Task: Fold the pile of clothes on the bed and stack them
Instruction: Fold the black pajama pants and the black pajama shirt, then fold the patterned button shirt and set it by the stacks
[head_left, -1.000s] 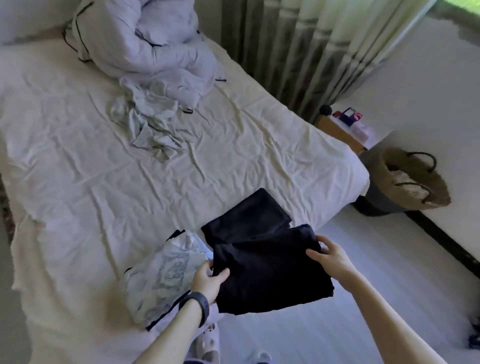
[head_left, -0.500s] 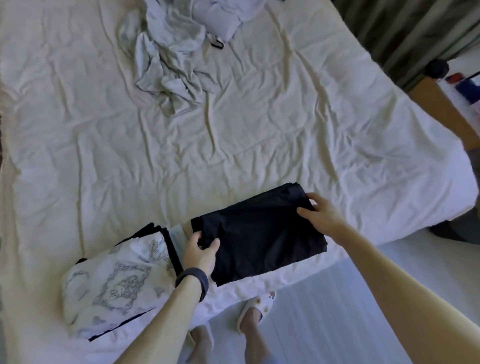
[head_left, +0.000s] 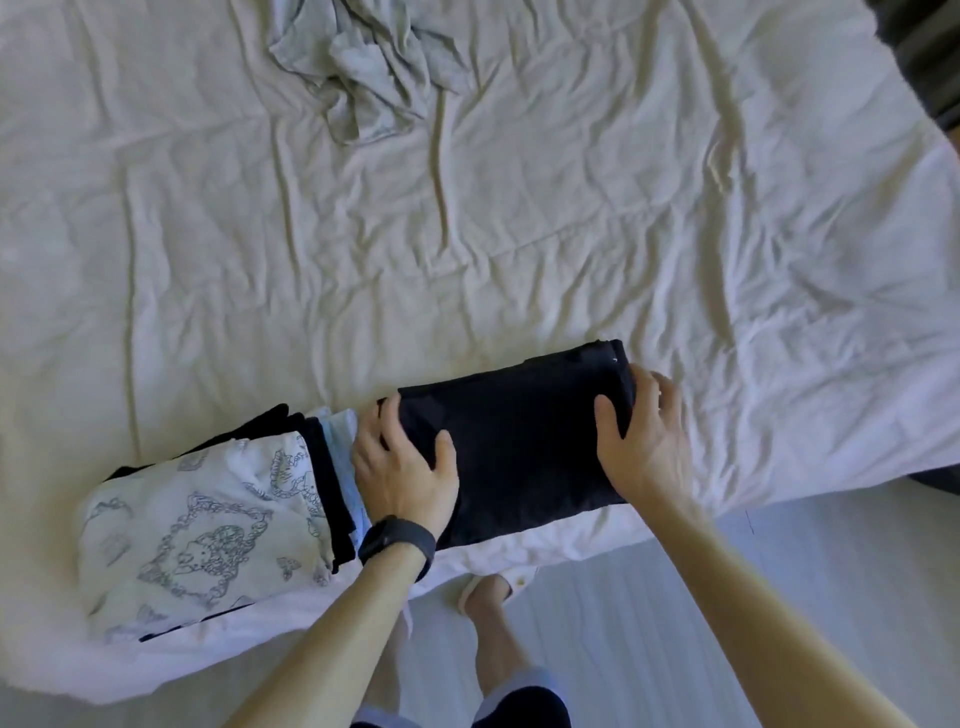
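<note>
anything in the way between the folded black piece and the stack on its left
Nothing visible does. The left hand and right hand both grip the folded black garment, and the stack lies right beside its left edge. Only the left hand itself sits between the two.

The bed (head_left: 519, 234), covered in a creased cream sheet, bore 3 things: a folded black garment (head_left: 524, 457) at its near edge, a stack of folded clothes (head_left: 197, 525) just beside it on the left, and a crumpled grey garment (head_left: 363, 67) well apart at the far side.
</note>
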